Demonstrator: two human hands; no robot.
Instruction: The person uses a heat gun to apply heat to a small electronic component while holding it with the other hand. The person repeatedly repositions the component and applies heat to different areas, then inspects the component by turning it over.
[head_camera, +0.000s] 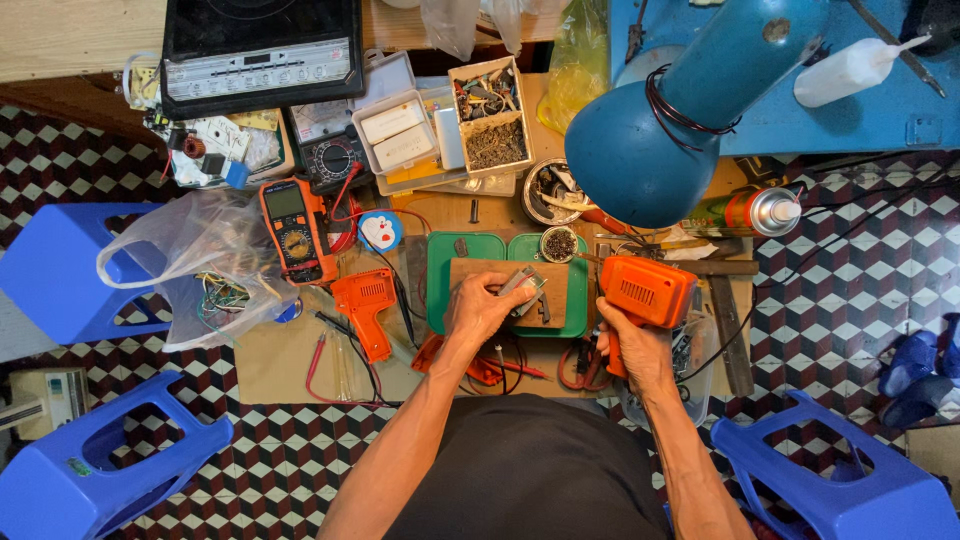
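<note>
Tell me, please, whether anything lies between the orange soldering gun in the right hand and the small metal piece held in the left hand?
Nothing visible does. The orange soldering gun in the right hand sits right of the metal piece, which the left hand holds; only bare wooden board lies between.

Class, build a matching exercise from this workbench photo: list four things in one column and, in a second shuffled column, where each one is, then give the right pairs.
Things:
1. orange soldering gun
2. small metal part
3. orange multimeter
4. blue lamp shade

Places:
A. beside the clear plastic bag
B. in the right hand
C. above the right hand
D. under the left hand, on the wooden block

Pairs: 1-B, 2-D, 3-A, 4-C
</note>
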